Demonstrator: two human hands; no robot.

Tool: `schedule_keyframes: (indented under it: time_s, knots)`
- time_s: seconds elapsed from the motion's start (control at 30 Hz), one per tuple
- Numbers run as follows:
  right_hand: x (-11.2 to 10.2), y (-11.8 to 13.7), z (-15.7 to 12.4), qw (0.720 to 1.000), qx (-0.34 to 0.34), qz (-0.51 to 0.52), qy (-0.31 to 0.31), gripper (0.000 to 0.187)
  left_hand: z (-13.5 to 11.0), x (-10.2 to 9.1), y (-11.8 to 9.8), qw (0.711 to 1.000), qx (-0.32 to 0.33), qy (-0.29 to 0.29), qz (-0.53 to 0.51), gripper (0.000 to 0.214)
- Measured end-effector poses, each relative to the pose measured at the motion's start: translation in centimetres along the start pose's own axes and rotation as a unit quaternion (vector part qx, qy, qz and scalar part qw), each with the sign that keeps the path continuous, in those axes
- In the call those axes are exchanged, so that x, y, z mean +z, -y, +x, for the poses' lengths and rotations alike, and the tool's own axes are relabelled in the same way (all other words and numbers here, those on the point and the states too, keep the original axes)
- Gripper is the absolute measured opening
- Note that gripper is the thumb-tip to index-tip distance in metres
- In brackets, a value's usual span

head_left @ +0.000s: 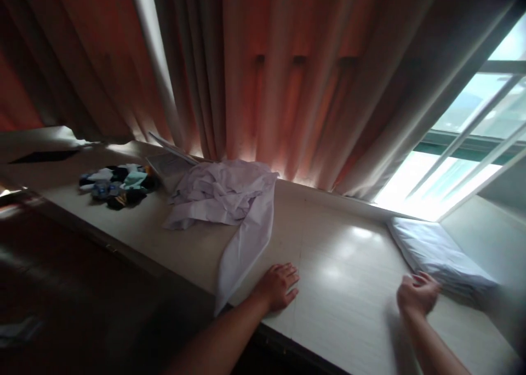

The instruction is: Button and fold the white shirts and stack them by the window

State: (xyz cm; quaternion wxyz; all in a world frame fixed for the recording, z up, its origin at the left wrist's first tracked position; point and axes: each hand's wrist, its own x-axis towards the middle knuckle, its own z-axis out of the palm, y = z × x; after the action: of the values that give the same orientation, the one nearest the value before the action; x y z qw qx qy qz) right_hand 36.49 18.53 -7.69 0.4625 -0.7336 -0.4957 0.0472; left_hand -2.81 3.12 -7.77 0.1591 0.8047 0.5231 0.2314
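My left hand [280, 287] rests on the pale tabletop near its front edge, fingers stretched out and holding nothing. Just beyond it lies a crumpled white cloth garment [230, 194], with one long part trailing down over the table's front edge. My left hand is beside this trailing part. On the right, my right hand [419, 294] is curled into a loose fist, with nothing visible in it. It is in front of the near edge of a flat stack of folded white cloth [441, 249]; whether they touch, I cannot tell.
A pile of dark, white and mint socks [117, 184] lies farther left on the long table [329, 249]. Behind the garment leans a thin flat panel [170, 164]. Reddish curtains [287, 90] hang along the back, and a bright barred window [456, 139] is at right.
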Motion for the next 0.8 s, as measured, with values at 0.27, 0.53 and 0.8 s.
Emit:
schedule_keyframes:
  time_s: [0.27, 0.53, 0.8]
  knots:
    - [13.4, 19.3, -17.9, 0.908, -0.117, 0.039, 0.401, 0.036, -4.9, -0.6, -1.7, 0.984, -0.016, -0.149, -0.097, 0.023]
    - [15.8, 28.0, -24.6, 0.914, -0.124, 0.026, 0.386, 0.017, -16.2, -3.6, -4.7, 0.842, -0.215, -0.308, -0.387, 0.04]
    - [0.1, 20.4, -17.6, 0.975, -0.057, 0.084, 0.198, 0.025, -15.3, -4.5, -0.4, 0.527, -0.41, -0.393, -0.632, 0.031]
